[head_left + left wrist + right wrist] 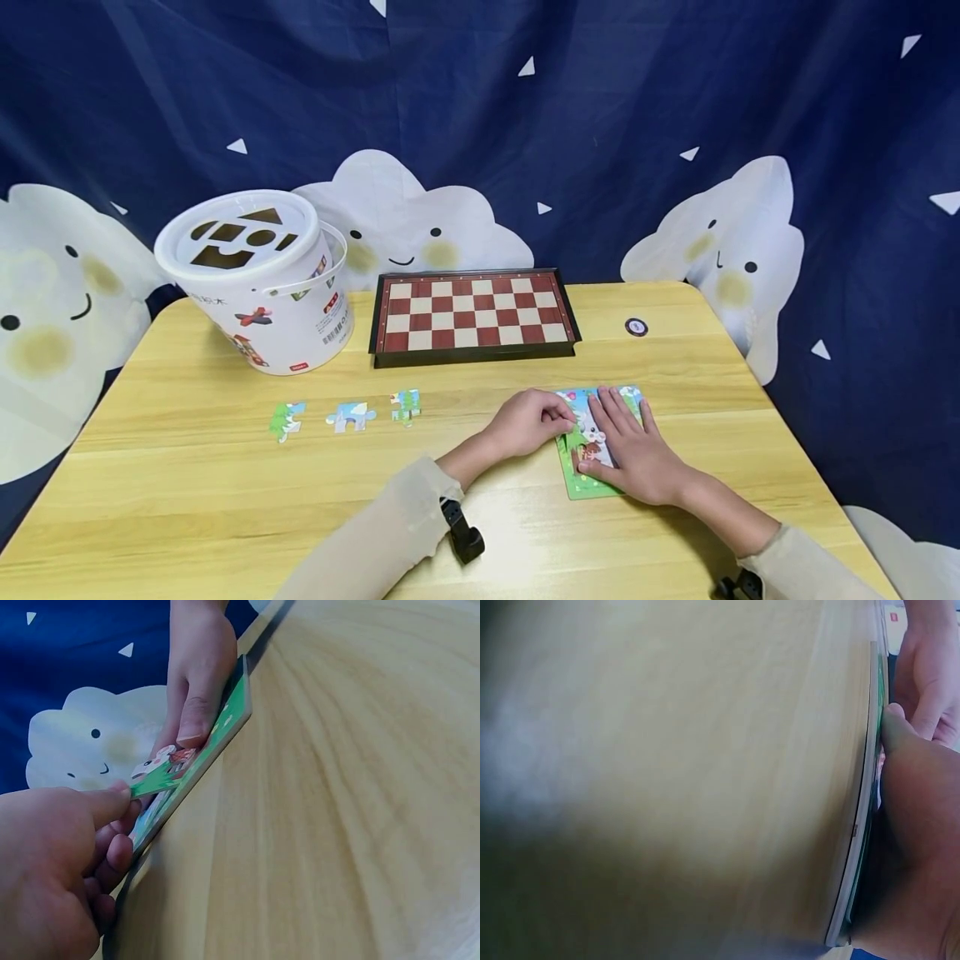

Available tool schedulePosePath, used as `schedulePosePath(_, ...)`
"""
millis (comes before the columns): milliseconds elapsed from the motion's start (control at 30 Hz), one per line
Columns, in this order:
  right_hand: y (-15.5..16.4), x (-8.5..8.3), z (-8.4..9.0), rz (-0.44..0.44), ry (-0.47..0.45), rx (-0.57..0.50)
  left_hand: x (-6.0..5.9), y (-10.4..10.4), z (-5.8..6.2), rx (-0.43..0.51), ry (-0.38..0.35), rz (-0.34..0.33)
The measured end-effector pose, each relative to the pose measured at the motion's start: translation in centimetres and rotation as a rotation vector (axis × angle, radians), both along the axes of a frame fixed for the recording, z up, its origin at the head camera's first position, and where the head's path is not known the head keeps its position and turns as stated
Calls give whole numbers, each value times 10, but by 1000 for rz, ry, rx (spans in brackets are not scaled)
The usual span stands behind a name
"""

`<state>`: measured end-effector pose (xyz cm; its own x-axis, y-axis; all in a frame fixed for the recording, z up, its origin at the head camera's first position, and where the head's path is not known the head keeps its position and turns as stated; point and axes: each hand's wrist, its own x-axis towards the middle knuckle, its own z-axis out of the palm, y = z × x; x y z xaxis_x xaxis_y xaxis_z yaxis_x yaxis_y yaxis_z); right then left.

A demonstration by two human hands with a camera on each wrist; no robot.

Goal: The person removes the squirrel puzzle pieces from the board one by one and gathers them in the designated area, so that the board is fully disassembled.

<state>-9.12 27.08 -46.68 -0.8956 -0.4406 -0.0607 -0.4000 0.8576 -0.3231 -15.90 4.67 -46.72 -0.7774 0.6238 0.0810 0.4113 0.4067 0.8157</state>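
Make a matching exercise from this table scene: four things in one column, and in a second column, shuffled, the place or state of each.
Things
1. bucket
2. chessboard
3. loose pieces
4. puzzle tray

Places or states
A. lying in a row, left of the hands
B. under the flat right hand
C. at the far left corner, lid with shape holes
D. at the middle of the far edge, no chessmen on it

Pairs: 1-C, 2-D, 3-A, 4-B

Bucket (255,279) sits upper left on the worktop (225,492), chessboard (472,315) right of it. Three loose pieces (348,415) lie in front, puzzle tray (592,483) at their right under both hands.
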Motion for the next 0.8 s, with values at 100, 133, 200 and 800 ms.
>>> schedulePosePath(100,0,1,1,2,1,-3,2,1,0,17,-3,19)
schedulePosePath(133,0,1,1,1,-3,-1,3,1,0,24,-6,24)
schedulePosePath(200,0,1,1,0,-4,0,3,1,0,69,-33,38)
schedulePosePath(800,1,-1,-1,25,21,15,2,-62,23,222,-185,86)
